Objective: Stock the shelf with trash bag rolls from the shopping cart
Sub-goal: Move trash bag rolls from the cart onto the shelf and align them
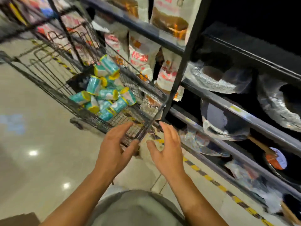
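Several teal-and-white trash bag rolls [104, 92] with yellow ends lie piled in the wire shopping cart [156, 101], which stands against the dark shelf unit [241, 111]. My left hand [114, 149] hovers with relaxed, spread fingers just in front of the cart's near corner and holds nothing. My right hand [167, 147] is beside it, fingers straight and pointing up, also holding nothing. Both hands are short of the rolls. The view is blurred by motion.
The shelves on the right hold foil trays [275, 101] in plastic wrap. White printed bags [141, 59] hang behind the cart. A black upright post [182, 62] stands beside the cart's right side. Glossy beige floor [40, 136] spreads to the left; yellow-black tape [211, 178] runs along the shelf base.
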`<move>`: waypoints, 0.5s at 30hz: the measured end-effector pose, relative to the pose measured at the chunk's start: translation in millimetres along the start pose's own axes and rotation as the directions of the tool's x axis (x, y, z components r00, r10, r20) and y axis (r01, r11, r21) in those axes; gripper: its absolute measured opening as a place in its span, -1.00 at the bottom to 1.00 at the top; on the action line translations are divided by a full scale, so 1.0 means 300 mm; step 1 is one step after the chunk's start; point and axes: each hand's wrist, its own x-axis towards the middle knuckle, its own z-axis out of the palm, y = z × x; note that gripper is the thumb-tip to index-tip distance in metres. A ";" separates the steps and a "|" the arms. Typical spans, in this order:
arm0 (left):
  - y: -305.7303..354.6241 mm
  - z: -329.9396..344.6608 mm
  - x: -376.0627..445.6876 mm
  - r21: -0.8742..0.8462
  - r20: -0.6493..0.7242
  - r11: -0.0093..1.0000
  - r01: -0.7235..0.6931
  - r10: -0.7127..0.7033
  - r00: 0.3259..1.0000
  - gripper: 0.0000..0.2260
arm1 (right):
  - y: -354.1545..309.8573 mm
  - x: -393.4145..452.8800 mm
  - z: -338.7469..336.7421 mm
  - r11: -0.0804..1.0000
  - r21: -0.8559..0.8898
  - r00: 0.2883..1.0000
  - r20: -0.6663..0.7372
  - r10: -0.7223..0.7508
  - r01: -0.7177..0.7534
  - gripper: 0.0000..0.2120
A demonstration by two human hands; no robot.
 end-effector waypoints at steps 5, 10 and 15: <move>-0.255 -0.256 -0.014 -0.015 -0.142 0.986 0.167 -0.167 0.976 -0.51 | -0.246 0.072 0.288 0.997 0.026 0.993 0.094 -0.069 0.067 -0.34; -0.492 -0.491 0.026 -0.001 -0.199 0.965 0.263 -0.258 0.945 -0.50 | -0.456 0.137 0.539 0.990 0.010 0.979 0.142 -0.143 0.143 -0.35; -0.648 -0.634 0.105 -0.015 -0.227 0.953 0.303 -0.298 0.927 -0.50 | -0.582 0.215 0.681 0.989 -0.021 0.971 0.191 -0.141 0.148 -0.31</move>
